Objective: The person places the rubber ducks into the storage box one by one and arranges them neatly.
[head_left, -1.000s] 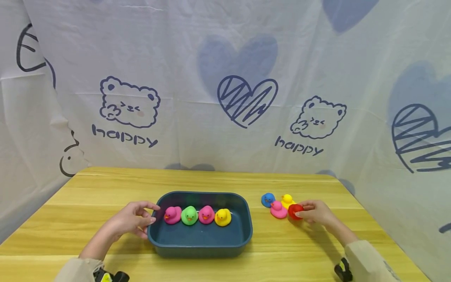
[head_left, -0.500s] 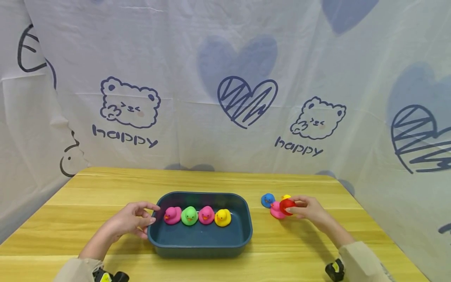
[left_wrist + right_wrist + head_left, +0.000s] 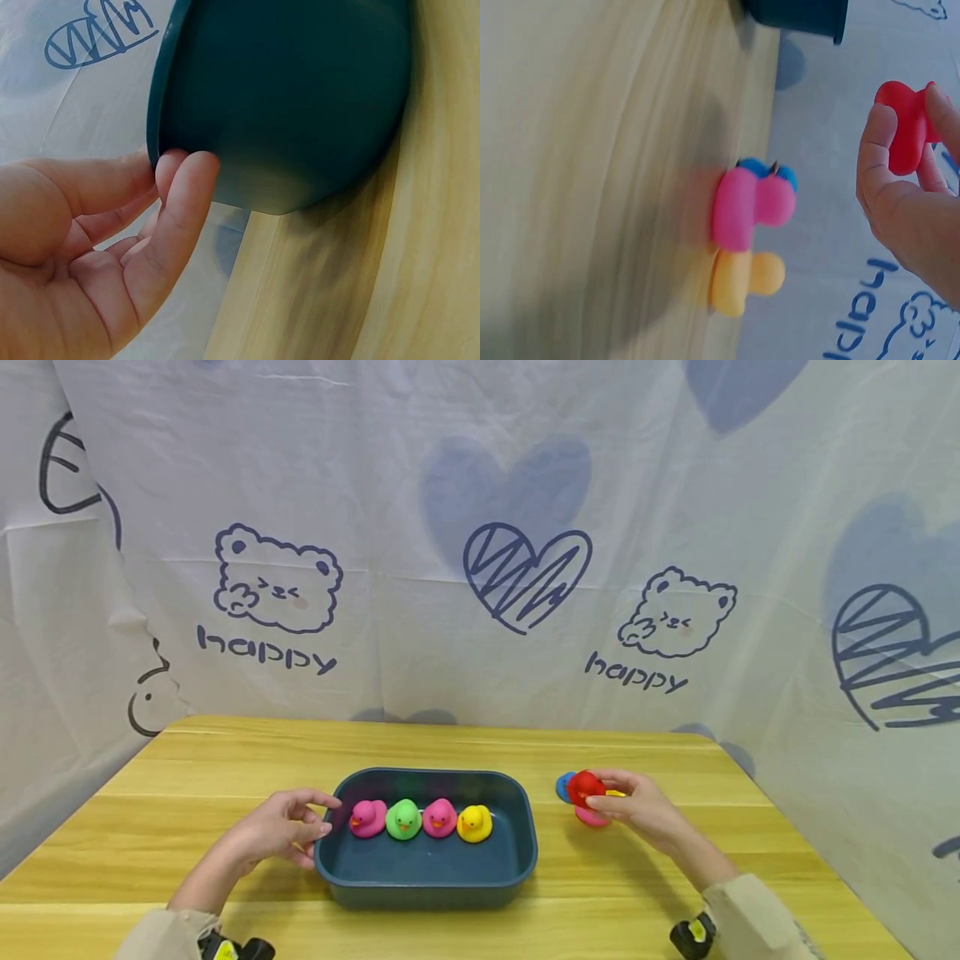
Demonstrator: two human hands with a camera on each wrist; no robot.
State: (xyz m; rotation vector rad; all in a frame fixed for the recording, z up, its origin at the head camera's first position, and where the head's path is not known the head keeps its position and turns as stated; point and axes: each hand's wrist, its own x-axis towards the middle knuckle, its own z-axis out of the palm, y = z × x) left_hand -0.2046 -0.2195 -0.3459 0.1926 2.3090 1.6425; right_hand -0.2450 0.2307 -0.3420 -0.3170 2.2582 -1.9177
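My right hand (image 3: 637, 806) pinches a red rubber duck (image 3: 585, 788) between thumb and fingers. In the right wrist view the red duck (image 3: 905, 129) is held up clear of the table. Below it are a pink duck (image 3: 592, 817), a blue duck (image 3: 564, 787) and a yellow duck (image 3: 616, 792), all partly covered in the head view. At the left end of a dark teal plastic bin (image 3: 427, 895), my left hand (image 3: 281, 827) grips the rim with thumb and fingers. A row inside the bin runs pink duck (image 3: 367, 818), green duck (image 3: 403, 820), pink duck (image 3: 439, 818), yellow duck (image 3: 475, 823).
Under everything is a wood-grain table (image 3: 247, 760), its side edges slanting away. A white curtain (image 3: 420, 677) printed with hearts and bears hangs behind it. The bin's right wall stands between the row of ducks and the loose ducks on the table.
My right hand has lifted the red duck off the table and carried it leftward over the pink and blue ducks. My left hand and the bin have stayed put.
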